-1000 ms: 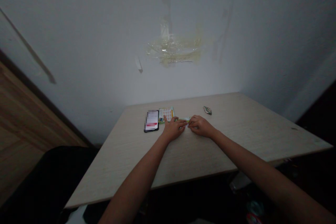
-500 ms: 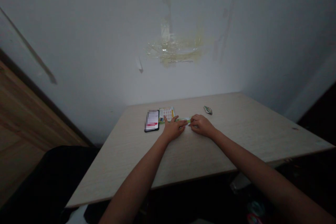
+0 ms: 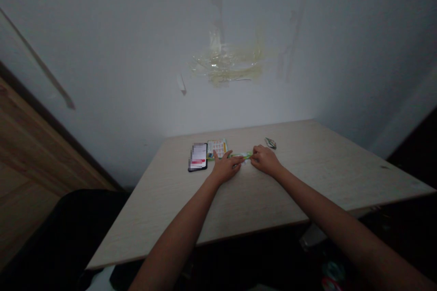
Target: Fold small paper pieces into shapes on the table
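On a light wooden table my left hand rests with its fingers pressed down on a narrow green and yellow folded paper strip. My right hand pinches the strip's right end with closed fingers. The strip lies flat between both hands, partly hidden under them. A sheet with orange and green print lies just behind my left hand.
A black phone with a lit screen lies left of the printed sheet. A small folded paper piece sits behind my right hand. The table stands against a white wall with tape remains. A dark chair is at lower left.
My right hand has slid a little to the right along the strip, so more of the strip shows between the hands. My left hand has stayed in place.
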